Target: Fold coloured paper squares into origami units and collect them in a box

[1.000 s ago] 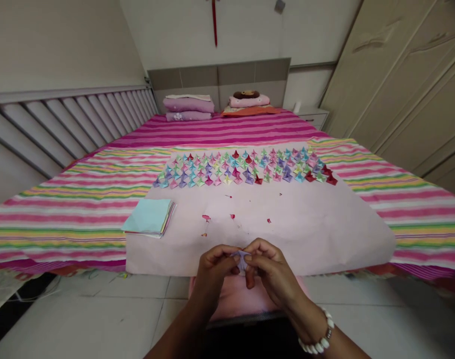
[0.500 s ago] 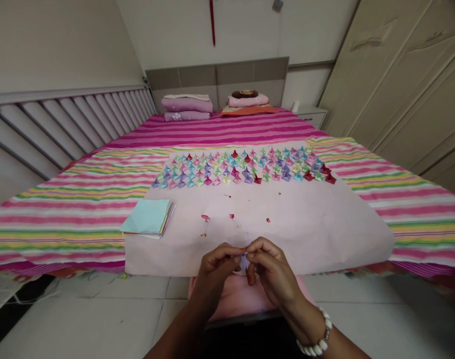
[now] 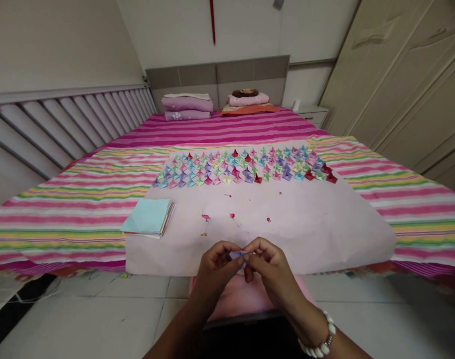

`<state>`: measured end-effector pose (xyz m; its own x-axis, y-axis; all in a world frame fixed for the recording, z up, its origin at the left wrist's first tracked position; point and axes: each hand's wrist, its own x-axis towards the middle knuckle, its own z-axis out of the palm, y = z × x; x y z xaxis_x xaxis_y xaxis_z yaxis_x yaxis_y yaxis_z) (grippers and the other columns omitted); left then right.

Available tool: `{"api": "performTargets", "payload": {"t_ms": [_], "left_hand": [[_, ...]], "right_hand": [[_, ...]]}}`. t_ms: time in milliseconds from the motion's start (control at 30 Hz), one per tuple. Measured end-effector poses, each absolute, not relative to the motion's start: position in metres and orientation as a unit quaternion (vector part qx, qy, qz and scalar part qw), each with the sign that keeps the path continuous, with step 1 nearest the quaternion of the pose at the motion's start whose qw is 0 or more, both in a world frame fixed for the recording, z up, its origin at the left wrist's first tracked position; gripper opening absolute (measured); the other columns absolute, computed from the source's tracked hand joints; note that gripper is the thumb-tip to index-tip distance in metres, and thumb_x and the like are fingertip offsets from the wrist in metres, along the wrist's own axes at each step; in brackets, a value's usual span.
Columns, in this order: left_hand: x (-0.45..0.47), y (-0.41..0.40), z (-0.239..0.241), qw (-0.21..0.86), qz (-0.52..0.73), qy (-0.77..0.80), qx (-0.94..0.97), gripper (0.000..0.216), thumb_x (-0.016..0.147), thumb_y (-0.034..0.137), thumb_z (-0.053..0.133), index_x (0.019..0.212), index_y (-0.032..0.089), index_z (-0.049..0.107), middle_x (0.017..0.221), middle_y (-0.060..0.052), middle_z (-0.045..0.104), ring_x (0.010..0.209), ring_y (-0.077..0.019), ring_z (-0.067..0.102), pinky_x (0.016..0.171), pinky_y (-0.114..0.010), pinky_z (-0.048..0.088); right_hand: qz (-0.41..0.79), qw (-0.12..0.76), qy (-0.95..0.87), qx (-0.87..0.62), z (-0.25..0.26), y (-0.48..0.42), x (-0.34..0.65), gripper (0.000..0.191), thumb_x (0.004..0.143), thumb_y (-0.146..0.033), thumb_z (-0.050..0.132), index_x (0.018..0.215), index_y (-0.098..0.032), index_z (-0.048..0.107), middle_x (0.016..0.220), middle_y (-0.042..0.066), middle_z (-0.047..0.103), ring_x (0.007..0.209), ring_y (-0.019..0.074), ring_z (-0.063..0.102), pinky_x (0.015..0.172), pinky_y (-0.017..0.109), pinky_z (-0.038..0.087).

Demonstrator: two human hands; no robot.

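A small piece of lavender folded paper point(image 3: 236, 255) is pinched between my two hands, just above the near edge of the pale pink sheet point(image 3: 305, 224). My left hand point(image 3: 218, 264) grips it from the left with thumb and forefinger. From the right, my right hand point(image 3: 266, 262) holds it with fingertips pressed together, a white bead bracelet point(image 3: 324, 339) on the wrist. Much of the paper is hidden by the fingers. Farther back on the sheet stand rows of folded paper pieces point(image 3: 227, 178) in many colours.
A stack of square paper point(image 3: 147, 217), light blue on top, lies at the sheet's left. Small red scraps point(image 3: 206, 217) are scattered mid-sheet. Striped bedding point(image 3: 70, 204) surrounds it, with folded bedding point(image 3: 188, 104) by the headboard. A pink cloth point(image 3: 242, 299) sits below my hands.
My fingers have shifted on the lavender paper, and more of it now shows between my left thumb and forefinger. The rows and the stack stay as they were.
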<state>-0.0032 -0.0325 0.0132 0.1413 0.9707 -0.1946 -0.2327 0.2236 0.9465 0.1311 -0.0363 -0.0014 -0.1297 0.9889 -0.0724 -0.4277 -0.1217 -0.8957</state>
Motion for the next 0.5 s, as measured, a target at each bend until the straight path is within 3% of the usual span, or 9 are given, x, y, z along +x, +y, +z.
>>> {"api": "performTargets", "payload": {"t_ms": [267,500], "left_hand": [[0.000,-0.031,0.012,0.648,0.469,0.460,0.386,0.020,0.062,0.027,0.075,0.072,0.015,0.063,0.058,0.002,0.064,0.054,-0.0111,0.058,0.059,-0.026,0.049],[-0.003,-0.028,0.003,0.640,0.484,0.446,0.397,0.015,0.059,0.021,0.074,0.066,0.014,0.062,0.055,0.002,0.062,0.051,-0.0093,0.054,0.051,-0.022,0.044]], "right_hand": [[0.636,0.536,-0.407,-0.377,-0.007,-0.036,0.135,0.013,0.075,-0.027,0.069,0.071,-0.017,0.062,0.047,-0.003,0.059,0.045,0.0117,0.053,0.052,0.025,0.041],[0.454,0.558,-0.560,-0.410,0.001,-0.034,0.141,0.010,0.072,-0.019,0.071,0.081,-0.022,0.071,0.083,0.003,0.057,0.067,0.0143,0.053,0.062,0.028,0.045]]}}
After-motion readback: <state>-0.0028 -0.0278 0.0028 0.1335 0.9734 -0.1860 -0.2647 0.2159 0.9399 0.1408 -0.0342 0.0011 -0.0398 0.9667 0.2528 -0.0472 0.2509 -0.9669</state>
